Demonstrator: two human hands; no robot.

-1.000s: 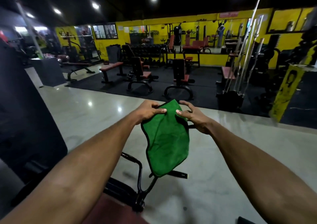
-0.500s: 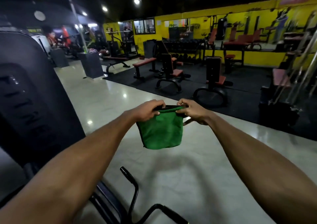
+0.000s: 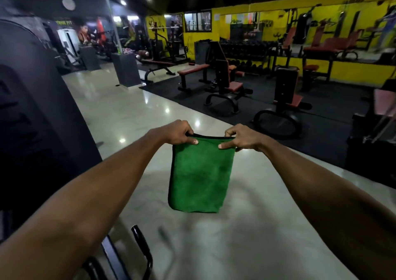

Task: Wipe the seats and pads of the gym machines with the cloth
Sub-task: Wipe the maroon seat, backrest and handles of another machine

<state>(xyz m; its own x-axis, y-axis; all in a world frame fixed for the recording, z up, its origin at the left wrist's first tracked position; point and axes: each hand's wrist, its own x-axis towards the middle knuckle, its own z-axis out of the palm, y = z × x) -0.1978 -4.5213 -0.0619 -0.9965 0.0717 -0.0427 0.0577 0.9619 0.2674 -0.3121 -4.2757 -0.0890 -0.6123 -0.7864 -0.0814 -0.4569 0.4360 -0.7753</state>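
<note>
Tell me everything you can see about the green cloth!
The green cloth looks soft and fuzzy, like microfibre, with thin dark edging along its top and left side. It hangs flat in the air, taller than wide, with rounded bottom corners. The left hand pinches its top left corner and the right hand pinches its top right corner, holding the top edge taut. Nothing else touches it. The shiny pale floor lies below.

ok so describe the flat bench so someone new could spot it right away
In front of the yellow wall lies a black mat. Toward the mat's left end stands the flat bench, a low, level red pad on black legs. Unlike the seat to its right, it has no upright back pad.
</note>
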